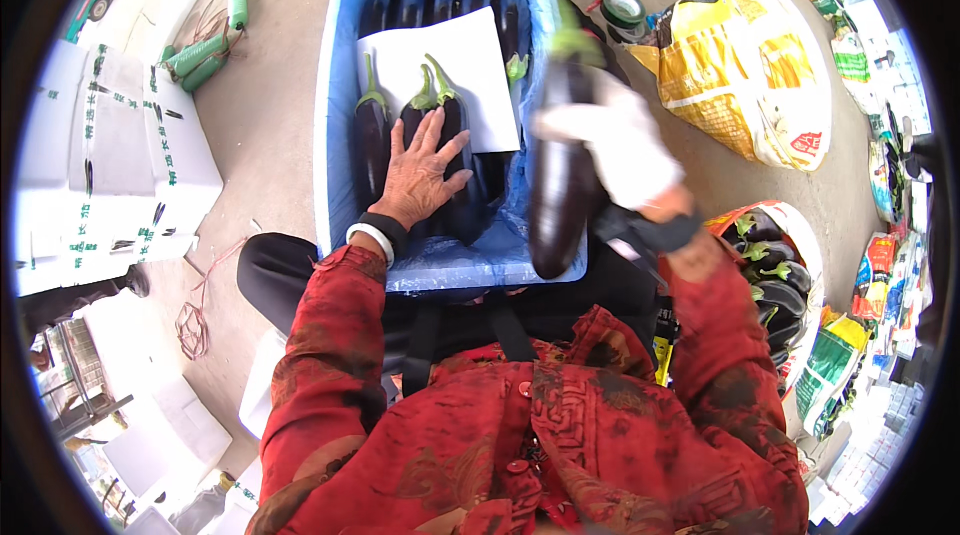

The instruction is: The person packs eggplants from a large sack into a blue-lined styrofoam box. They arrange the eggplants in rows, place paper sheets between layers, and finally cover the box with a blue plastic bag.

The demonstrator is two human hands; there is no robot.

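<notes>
Before me stands a foam box (324,122) lined with blue plastic film. Dark purple eggplants (412,2) lie side by side at its far end, partly under a white paper sheet (457,47). On the near side several more eggplants rest with their green stems over the sheet, one of them an eggplant (371,152) at the left. My bare left hand (426,167) is spread flat on these, fingers apart. In a white glove, my right hand (622,141) grips a large eggplant (559,212) over the box's right rim; its top is blurred.
Right of me are a sack of eggplants (780,280), a yellow-and-white woven sack (742,69) and tape rolls (624,13). White foam boxes (112,160) with green writing are stacked left, near green rolls of twine or film (196,58). A pink string tangle (192,328) lies on the floor.
</notes>
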